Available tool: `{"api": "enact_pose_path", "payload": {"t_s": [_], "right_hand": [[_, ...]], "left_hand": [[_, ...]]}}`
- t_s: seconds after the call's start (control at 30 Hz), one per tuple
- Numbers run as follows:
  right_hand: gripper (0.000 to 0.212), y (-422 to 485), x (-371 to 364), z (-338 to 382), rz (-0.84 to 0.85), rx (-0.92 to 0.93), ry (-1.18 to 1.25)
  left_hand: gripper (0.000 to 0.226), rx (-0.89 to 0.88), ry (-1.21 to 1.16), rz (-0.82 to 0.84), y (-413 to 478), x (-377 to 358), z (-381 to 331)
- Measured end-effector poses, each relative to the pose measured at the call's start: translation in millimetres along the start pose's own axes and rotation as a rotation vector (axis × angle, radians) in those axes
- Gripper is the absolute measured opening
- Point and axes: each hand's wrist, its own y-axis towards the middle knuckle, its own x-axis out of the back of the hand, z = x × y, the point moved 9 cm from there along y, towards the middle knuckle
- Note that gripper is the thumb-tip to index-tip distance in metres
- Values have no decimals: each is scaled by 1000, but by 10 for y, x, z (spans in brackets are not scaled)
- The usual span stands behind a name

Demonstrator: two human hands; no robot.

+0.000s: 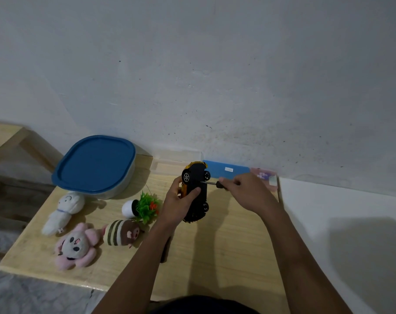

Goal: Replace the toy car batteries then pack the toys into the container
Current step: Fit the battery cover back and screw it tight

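My left hand grips a yellow toy car tipped on its side, its black underside facing right. My right hand holds a small screwdriver whose tip touches the car's underside. A container with a blue lid stands shut at the back left of the wooden table. In front of it lie a white plush, a pink plush, a striped brown plush and a small toy plant in a white pot.
A blue box and a pinkish packet lie against the wall behind my hands. A clear plastic box sits by the wall next to the container. A dark object is partly hidden under my left forearm. The table's edges are near on the left and right.
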Motion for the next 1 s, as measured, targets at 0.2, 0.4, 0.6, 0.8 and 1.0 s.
{"api": "enact_pose_path", "payload": {"t_s": [0.2, 0.4, 0.6, 0.8, 1.0], "right_hand": [[29, -58, -155, -44, 155, -57, 80], [45, -13, 33, 7, 12, -6, 46], [32, -79, -76, -6, 118, -58, 126], [36, -19, 36, 72, 18, 16, 41], [42, -69, -182, -45, 135, -251, 397]], "left_hand": [[38, -9, -18, 3, 13, 18, -18], [39, -8, -37, 16, 35, 26, -26], [39, -18, -32, 28, 50, 46, -66], [39, -18, -15, 67, 75, 52, -69], [38, -41, -15, 54, 81, 47, -95]]}}
